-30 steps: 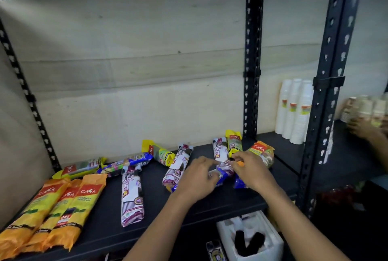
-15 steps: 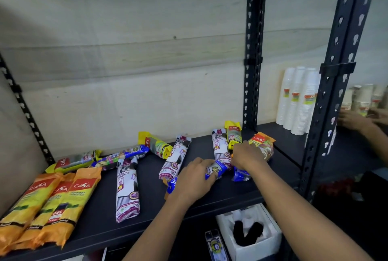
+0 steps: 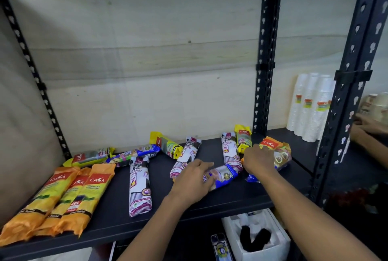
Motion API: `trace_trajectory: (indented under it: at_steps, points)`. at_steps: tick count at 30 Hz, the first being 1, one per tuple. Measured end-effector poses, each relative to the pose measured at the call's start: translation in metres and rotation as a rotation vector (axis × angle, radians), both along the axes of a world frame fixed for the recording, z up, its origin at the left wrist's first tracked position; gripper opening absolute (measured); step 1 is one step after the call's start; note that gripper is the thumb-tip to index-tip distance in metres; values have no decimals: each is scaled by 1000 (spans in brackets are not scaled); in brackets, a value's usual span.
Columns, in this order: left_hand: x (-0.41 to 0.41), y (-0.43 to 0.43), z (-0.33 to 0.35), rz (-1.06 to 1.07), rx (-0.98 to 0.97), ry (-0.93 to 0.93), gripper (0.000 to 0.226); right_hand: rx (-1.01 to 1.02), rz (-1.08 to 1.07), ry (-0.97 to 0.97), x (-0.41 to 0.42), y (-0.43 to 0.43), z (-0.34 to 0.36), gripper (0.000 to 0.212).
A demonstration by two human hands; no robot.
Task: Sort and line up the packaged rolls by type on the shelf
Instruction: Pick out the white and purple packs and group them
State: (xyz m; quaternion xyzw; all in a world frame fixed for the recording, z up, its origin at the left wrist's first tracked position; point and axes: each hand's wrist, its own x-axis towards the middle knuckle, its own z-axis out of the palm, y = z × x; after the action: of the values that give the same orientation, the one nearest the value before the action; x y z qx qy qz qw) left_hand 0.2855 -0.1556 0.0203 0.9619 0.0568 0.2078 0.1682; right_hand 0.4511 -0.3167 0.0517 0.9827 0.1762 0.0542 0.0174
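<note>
So on the black metal shelf [image 3: 114, 216], three orange-yellow packaged rolls [image 3: 69, 195] are lined up side by side at the left, long axes pretty much front to back. The blue-and-white wrapped roll [image 3: 223, 175] is laid crosswise mid-shelf, its left end gripped by the left hand [image 3: 192, 183]. Just right of it, the short orange-labelled roll [image 3: 280, 156] is clutched by the right hand [image 3: 259, 161].

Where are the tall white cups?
In the head view, the white cups stand far right on the next shelf, against the wall, just right of the back black post.
</note>
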Motion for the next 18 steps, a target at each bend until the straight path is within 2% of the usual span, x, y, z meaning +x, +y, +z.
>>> trace_trajectory:
  at_steps: [4,9,12,14,18]
  points:
    - [-36,31,12,94,112,9,38,111,-3,-91,2,-7,1,31]
    - [-94,80,19,243,158,46,27,344,82,-241,-9,-8,11,22]
    - [-125,99,18,322,175,41,23,411,197,-355,-18,-5,12,19]
    - [-142,108,15,364,203,44,25,457,266,-392,-28,0,12,25]
    - [-174,119,12,433,174,75,26,694,450,-468,-55,21,19,24]
